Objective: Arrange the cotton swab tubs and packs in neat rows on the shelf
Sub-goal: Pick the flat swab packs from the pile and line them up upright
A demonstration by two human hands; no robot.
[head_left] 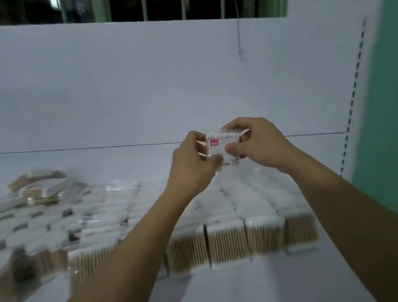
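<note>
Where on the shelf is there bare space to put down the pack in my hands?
For the held pack: bare shelf lies behind the rows of packs, up to the back panel, and in a strip before them. The left side, with tubs and loose stacks, is crowded.

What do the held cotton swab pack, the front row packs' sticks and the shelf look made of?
The held cotton swab pack: clear glossy plastic, probably; swabs show through. The front row packs: tan sticks, likely wood or bamboo; white cotton-like tips. The shelf: smooth matte white, perhaps painted metal; blur leaves it open.
</note>
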